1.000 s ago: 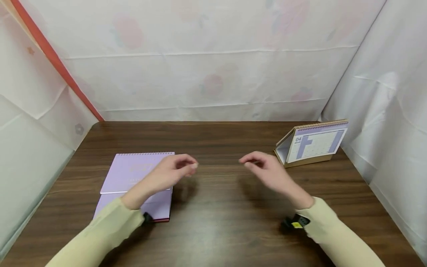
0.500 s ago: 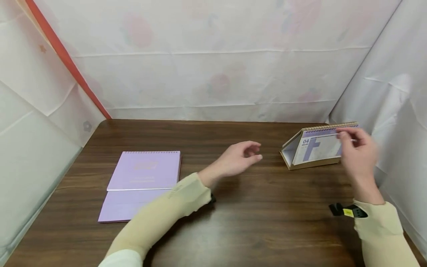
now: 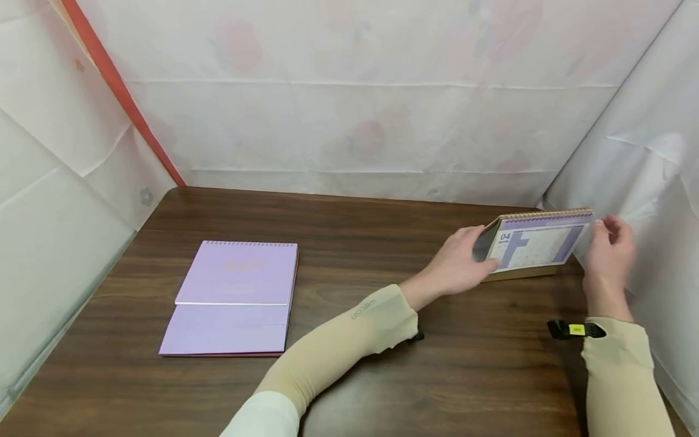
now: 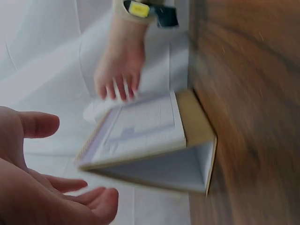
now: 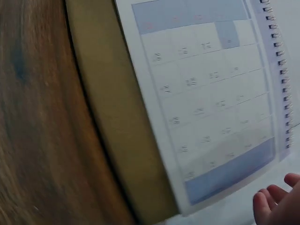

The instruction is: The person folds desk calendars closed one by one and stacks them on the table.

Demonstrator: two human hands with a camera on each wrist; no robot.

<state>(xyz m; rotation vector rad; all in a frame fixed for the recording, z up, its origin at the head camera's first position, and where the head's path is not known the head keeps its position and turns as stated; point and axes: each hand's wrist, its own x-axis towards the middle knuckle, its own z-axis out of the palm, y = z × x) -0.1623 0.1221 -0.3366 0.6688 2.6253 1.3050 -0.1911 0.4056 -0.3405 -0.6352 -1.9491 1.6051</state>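
Note:
A desk calendar [image 3: 537, 246] with a spiral-bound top stands as a tent at the far right, its "04" page facing front. My left hand [image 3: 461, 261] is at its left end, thumb toward the front and fingers toward the back. In the left wrist view, the fingers [image 4: 101, 206] and thumb are spread apart, with no firm hold visible. Just beyond the calendar's right end is my right hand [image 3: 610, 258], fingers loosely bent. The right wrist view shows its fingertips [image 5: 269, 197] beside the page edge, seemingly apart from it.
A lilac spiral-bound pad [image 3: 235, 297] lies flat on the left of the brown wooden table [image 3: 349, 237], its upper cover shorter than the sheet beneath. White patterned cloth [image 3: 327, 121] hangs behind the table and along both sides.
Both hands have moved from the table's middle to the right. The left hand has come to the calendar's left end, the right to its right end. The camera view has shifted slightly right.

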